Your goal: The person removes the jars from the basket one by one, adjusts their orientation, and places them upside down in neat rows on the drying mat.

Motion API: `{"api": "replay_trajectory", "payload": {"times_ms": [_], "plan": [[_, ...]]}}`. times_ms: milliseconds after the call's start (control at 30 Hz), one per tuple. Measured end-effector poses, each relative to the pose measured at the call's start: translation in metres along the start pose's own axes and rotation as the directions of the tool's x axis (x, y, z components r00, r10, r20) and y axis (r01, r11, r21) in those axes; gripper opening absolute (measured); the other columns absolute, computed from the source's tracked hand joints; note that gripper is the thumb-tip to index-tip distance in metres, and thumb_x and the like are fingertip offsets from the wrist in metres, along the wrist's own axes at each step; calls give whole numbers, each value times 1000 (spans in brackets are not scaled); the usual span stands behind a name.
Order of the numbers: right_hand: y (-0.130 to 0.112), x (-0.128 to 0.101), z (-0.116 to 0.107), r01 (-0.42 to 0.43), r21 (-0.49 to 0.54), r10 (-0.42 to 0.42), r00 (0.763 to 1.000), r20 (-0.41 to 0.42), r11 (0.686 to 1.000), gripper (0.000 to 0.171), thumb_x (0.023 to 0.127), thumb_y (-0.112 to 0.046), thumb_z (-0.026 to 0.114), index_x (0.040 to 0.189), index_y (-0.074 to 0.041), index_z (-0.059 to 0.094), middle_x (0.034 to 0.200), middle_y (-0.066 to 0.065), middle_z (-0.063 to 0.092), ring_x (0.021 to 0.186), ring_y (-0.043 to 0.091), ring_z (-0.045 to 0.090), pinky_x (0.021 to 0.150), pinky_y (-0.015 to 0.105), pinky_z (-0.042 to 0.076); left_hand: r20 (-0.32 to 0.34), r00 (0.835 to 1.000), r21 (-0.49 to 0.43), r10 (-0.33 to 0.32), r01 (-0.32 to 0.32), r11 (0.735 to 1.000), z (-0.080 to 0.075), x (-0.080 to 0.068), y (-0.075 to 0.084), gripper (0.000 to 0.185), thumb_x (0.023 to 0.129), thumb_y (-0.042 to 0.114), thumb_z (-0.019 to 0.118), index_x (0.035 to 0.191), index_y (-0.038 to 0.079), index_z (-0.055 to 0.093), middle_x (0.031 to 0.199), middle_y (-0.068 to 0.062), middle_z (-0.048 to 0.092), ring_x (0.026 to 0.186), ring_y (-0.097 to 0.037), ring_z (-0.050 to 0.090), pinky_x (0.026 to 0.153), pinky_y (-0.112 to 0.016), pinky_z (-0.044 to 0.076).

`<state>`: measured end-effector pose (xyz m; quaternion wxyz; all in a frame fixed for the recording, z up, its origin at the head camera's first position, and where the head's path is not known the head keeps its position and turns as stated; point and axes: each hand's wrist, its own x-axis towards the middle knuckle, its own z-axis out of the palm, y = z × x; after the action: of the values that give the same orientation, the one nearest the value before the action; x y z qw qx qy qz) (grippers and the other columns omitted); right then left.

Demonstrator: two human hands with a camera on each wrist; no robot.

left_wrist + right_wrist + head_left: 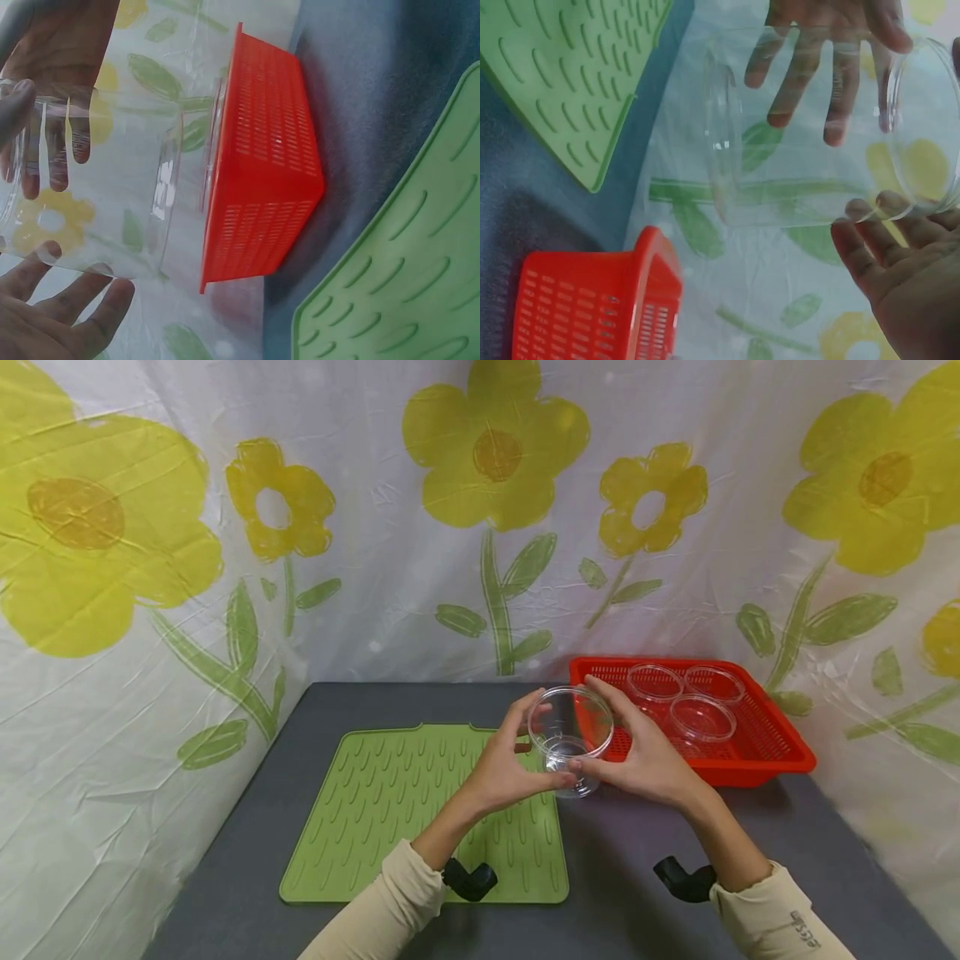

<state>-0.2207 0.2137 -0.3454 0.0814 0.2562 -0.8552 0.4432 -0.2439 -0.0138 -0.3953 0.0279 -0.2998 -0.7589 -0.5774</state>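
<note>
Clear plastic cup (570,739) held in air at frame centre, tilted, mouth toward camera, above gap between green mat and red basket. Left hand (506,764) and right hand (648,752) both in curled grip on cup walls, fingers wrapped either side.

Step in hand, by judgement: cup lifted clear, mid-carry between basket and mat.

Next move likely needs: turn cup level, lower gently; thin wall dents easily.

Green ridged drying mat (420,810) lower centre-left on grey tabletop (660,910). Red perforated basket (757,752) right of centre, three more clear cups (701,714) inside. Flowered cloth (225,568) behind.
</note>
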Motion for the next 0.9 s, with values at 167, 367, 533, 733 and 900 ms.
{"api": "replay_trajectory", "payload": {"times_ms": [167,367,533,733,900], "plan": [[3,-2,2,-11,-1,11,1000,29,1000,110,79,-27,88,163,-36,18,164,6,38,142,40,44,110,77,31,-43,999,-102,4,-8,995,-4,-3,-8,106,78,26,90,160,34,24,155,2,48,136,-29,54,103,-51,50],[11,-3,11,6,-27,-5,999,33,1000,112,76,-28,90,162,-41,19,162,5,39,140,36,46,106,73,39,-49,999,-310,14,-29,950,-9,-8,-13,108,80,47,86,163,28,19,160,-10,42,137,-40,51,103,-52,52],[17,-3,20,61,13,-62,998,26,998,112,76,-23,90,162,-38,21,168,0,29,148,33,38,110,72,37,-43,999,-412,-2,-16,911,-8,-11,-12,110,81,48,85,163,26,15,160,-14,42,136,-40,53,103,-45,53],[18,-5,25,97,81,-97,995,0,992,111,76,-14,90,162,-35,23,165,1,36,149,29,41,111,65,41,-30,999,-490,-26,8,872,-6,-14,-12,108,83,48,83,163,25,13,161,-14,40,137,-47,50,100,-36,55],[18,-5,29,98,108,-97,995,-12,989,108,77,-13,89,162,-35,25,164,0,38,148,29,42,110,67,41,-8,999,-508,-45,34,860,-7,-17,-14,108,85,48,81,163,24,11,163,-13,37,139,-49,46,101,-37,55]]}}
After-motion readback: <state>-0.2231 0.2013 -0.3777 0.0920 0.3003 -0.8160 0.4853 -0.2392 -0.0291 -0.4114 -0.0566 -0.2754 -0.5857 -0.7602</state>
